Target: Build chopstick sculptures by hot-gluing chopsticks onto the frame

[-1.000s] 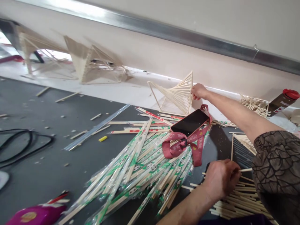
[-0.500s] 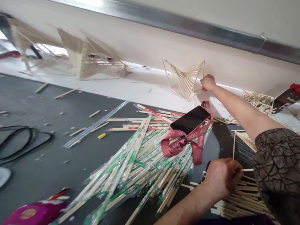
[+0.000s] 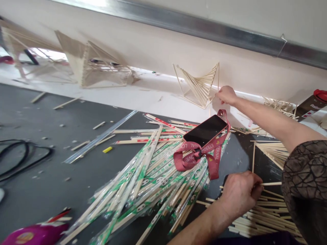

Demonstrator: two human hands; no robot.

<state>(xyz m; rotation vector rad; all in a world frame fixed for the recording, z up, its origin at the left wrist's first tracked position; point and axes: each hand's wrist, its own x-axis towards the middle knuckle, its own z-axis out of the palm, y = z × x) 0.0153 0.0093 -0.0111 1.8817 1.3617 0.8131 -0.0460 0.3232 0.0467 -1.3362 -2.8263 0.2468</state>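
Observation:
My left hand (image 3: 241,190) is closed around a thin wooden stick (image 3: 272,184), which sticks out to the right of its fingers. It is above a pile of loose sticks (image 3: 265,217). Farther back, my right hand (image 3: 227,95) pinches the lower right corner of a small twisted-surface stick model (image 3: 201,86) standing on the white ledge; its fingertips are partly hidden. A flat frame of sticks (image 3: 272,151) lies partly under my right sleeve. Between the hands, a phone (image 3: 205,130) with a pink lanyard (image 3: 214,163) rests on wrapped chopsticks (image 3: 158,180).
Larger stick models (image 3: 84,64) stand along the ledge (image 3: 150,92) at left. A clear plastic strip (image 3: 102,136), a yellow piece (image 3: 107,149), black cable (image 3: 25,153) and magenta object (image 3: 35,233) lie on the grey table. A dark, red-capped container (image 3: 310,103) is at right.
The view has shifted slightly. My right hand has come a little lower against the stick model's corner. My left hand still holds its stick in nearly the same place.

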